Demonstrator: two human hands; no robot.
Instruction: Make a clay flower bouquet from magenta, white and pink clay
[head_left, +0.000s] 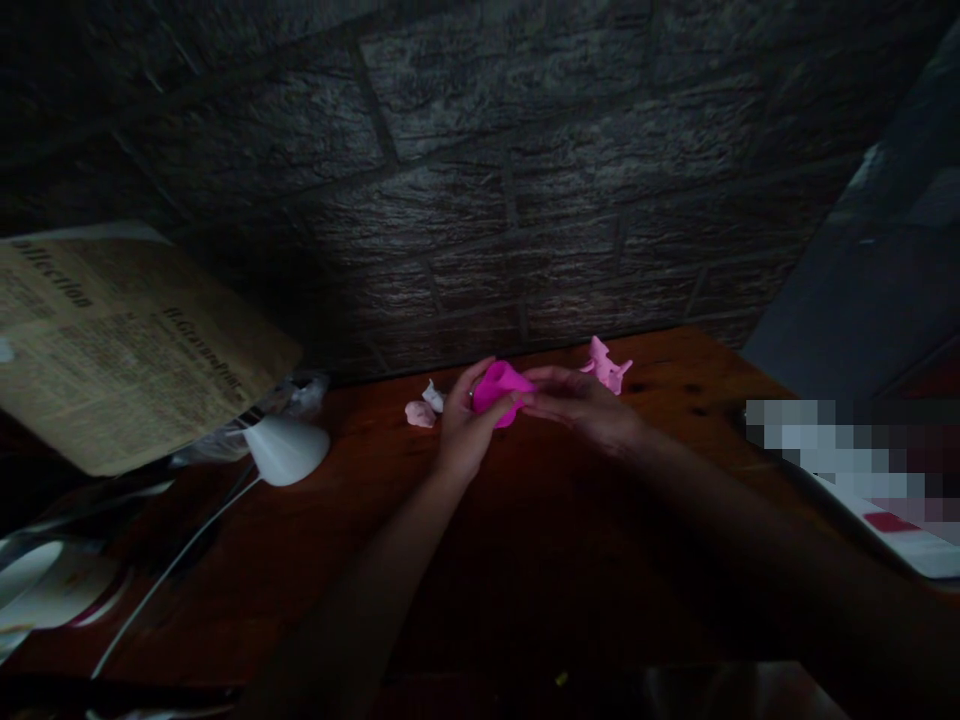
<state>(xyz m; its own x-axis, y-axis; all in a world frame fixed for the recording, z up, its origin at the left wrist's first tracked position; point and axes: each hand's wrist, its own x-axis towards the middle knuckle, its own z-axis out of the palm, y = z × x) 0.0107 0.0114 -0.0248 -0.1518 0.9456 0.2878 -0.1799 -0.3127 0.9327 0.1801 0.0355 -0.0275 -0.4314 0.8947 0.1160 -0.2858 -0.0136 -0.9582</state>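
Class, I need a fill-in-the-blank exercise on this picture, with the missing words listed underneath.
1. The left hand and the right hand hold an item whose colour is bright ____.
2. A paler, spiky piece on the wooden table is nearest the ____ hand.
3. Two small pale scraps lie beside the ____ hand.
4. The cone-shaped object is coloured ____.

Missing words: pink; right; left; white.

At nine o'clock, a tan newsprint-patterned lampshade (135, 345) (its lettering black); at twelve, a dark-grey brick-patterned wall (465, 130).
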